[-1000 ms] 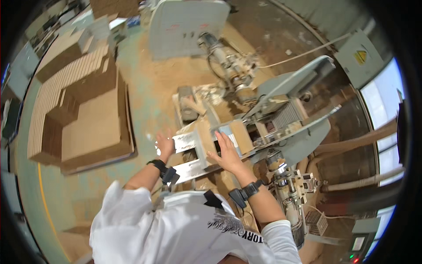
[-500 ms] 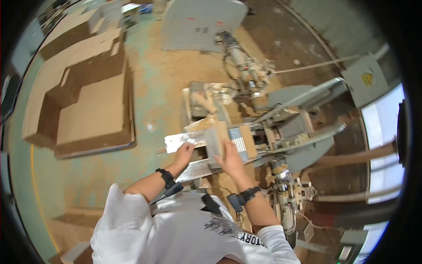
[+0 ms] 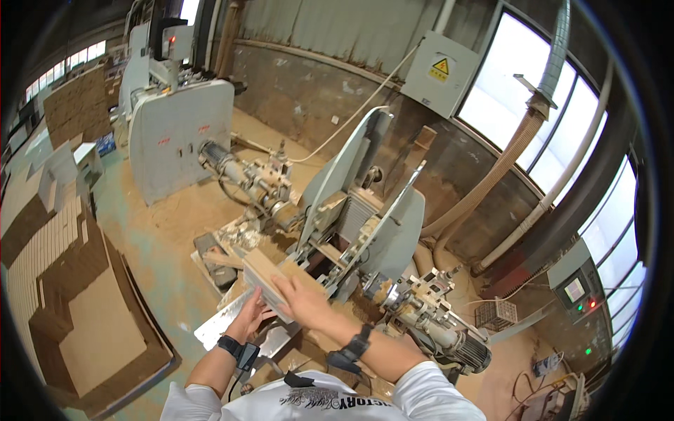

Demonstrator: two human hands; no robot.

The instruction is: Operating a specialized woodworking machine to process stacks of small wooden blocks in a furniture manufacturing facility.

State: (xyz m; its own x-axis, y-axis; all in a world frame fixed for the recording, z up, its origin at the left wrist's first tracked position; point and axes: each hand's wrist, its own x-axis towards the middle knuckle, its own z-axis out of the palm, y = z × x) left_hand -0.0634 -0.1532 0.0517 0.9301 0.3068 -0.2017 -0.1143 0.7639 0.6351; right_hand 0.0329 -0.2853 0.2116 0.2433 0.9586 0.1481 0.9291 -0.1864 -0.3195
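Observation:
A stack of thin light-brown wooden boards [image 3: 264, 274] sits on the shiny metal rails of the machine in front of me. My right hand [image 3: 303, 303] lies across the stack's right side, fingers bent over its edge. At the near end, my left hand [image 3: 249, 314] is against the same stack, thumb along it and the other fingers partly hidden below. One bright metal rail [image 3: 219, 324] shows left of my left hand. Beyond the boards, the machine channel [image 3: 351, 221] holds more stacked pieces between two upright grey guards.
Large open cardboard boxes [image 3: 105, 330] stand on the floor at left. Motor units flank the channel, one motor [image 3: 469, 351] at near right. A grey machine panel [image 3: 184, 140] stands at far left. An electrical cabinet [image 3: 440, 74] hangs on the back wall; a control panel [image 3: 577, 289] is at right.
My view has swung up and to the right, bringing in the wall and windows. My left hand has gone from a closed fist beside the boards to the near end of the stack.

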